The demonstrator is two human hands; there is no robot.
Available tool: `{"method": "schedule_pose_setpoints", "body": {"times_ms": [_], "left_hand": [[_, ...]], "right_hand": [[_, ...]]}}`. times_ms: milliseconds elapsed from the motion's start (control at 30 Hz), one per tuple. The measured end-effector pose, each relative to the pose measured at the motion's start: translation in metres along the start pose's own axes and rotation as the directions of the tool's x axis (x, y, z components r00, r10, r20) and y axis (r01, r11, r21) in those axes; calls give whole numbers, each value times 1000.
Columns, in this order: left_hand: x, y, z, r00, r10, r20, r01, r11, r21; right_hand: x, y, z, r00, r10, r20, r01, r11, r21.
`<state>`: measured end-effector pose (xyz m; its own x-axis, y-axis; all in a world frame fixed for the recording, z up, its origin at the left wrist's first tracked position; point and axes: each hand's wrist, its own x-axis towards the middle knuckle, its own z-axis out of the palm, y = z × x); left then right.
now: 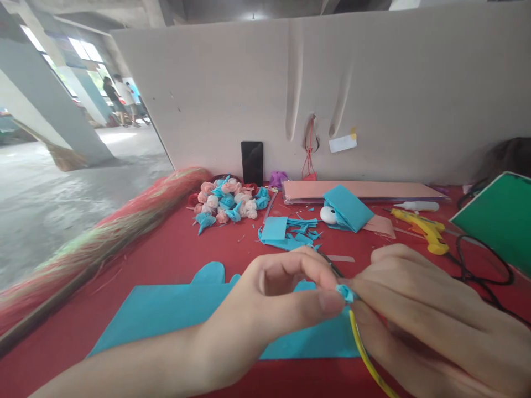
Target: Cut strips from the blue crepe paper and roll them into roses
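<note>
My left hand [286, 309] reaches in from the lower left, thumb and forefinger pinched on a small rolled piece of blue crepe paper [344, 293]. From the right, my right hand [423, 309] meets it, its closed fingertips at the other side of the same piece. Below them a curved yellow strip [364, 351] runs down beside my right hand; what it belongs to is hidden. A thin dark rod-like thing [333, 265] shows behind the fingertips. Underneath both hands lies a large sheet of blue paper [166, 315], partly covered by my left arm.
Paper roses [228, 200] are heaped at the back left, near a standing phone [252, 163]. Blue scraps [290, 232], a folded blue packet [347, 207], a yellow glue gun [423, 225] and a green board [498, 215] lie beyond my hands. A pale panel [207, 99] closes the back.
</note>
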<state>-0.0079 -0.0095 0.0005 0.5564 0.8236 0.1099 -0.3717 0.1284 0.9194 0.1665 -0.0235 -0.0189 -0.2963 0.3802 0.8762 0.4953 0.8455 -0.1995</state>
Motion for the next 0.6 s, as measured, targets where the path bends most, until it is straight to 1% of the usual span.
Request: {"method": "schedule_pose_setpoints", "body": {"times_ms": [67, 100, 233, 267, 300, 333, 367, 400, 467, 533, 567, 600], "left_hand": [[0, 0, 1, 1000, -9, -7, 9, 1000, -6], [0, 0, 1, 1000, -15, -8, 15, 1000, -8], [0, 1, 1, 1000, -25, 8, 25, 1000, 9], [0, 2, 0, 999, -20, 25, 20, 1000, 11], [0, 2, -1, 999, -11, 52, 10, 1000, 15], [0, 3, -2, 997, 3, 82, -5, 1000, 22], [0, 3, -3, 994, 16, 109, -19, 999, 28], [0, 4, -4, 991, 30, 132, -36, 999, 37], [-1, 4, -6, 985, 70, 157, -83, 994, 75], [-3, 6, -7, 980, 135, 143, -161, 967, 195], [-4, 7, -8, 975, 183, 128, -213, 934, 286], [-5, 8, -8, 966, 235, 112, -260, 887, 381]], "right_hand": [[1, 1, 0, 999, -22, 27, 21, 1000, 8], [4, 1, 0, 999, -28, 20, 27, 1000, 6], [21, -4, -7, 998, -35, -50, 35, 999, -9], [25, -6, -8, 998, -25, 54, 25, 1000, -3], [28, -6, -9, 998, -39, 42, 38, 999, 23], [29, -6, -9, 999, -14, 45, 12, 999, 49], [30, -6, -9, 1000, 19, 3, -19, 994, 108], [30, -5, -7, 997, 71, 13, -73, 981, 177], [29, -1, -4, 974, 211, 77, -225, 917, 329], [28, 5, -1, 925, 317, 208, -379, 796, 472], [27, 7, 0, 898, 337, 283, -439, 723, 533], [27, 9, 0, 874, 328, 360, -485, 651, 584]]}}
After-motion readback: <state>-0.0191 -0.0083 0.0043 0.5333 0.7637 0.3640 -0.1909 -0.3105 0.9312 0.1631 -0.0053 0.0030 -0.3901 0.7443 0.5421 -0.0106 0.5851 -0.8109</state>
